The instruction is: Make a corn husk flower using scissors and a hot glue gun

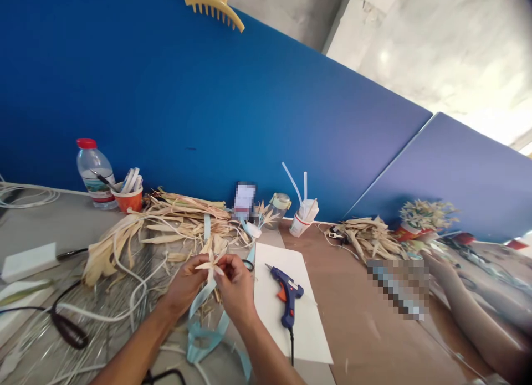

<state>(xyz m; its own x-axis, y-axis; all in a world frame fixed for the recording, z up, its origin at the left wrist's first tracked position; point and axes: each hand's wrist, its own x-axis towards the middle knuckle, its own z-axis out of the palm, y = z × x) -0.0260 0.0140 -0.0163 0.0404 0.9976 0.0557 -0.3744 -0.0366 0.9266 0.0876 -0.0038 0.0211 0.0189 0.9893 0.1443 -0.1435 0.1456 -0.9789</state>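
A pale, star-shaped flower [211, 263] with pointed petals, apparently of dried husk, is held up between my two hands over the table. My left hand [188, 280] pinches it from the left side. From the right, my right hand [235, 277] grips it with bent fingers. Below them winds a light blue ribbon [201, 340], partly hidden by my right forearm. A dark blue glue gun [286, 296] with an orange trigger lies on a white sheet [307, 318] to the right of my hands.
Dried husks [187, 208] lie behind my hands, tangled with white cables [143, 291]. Along the blue partition [249, 97] stand a bottle [97, 177], a red cup of pens [128, 199], a phone [244, 199], a jar [278, 208] and a paper cup [300, 224]. Another person's arm [461, 307] reaches in at right.
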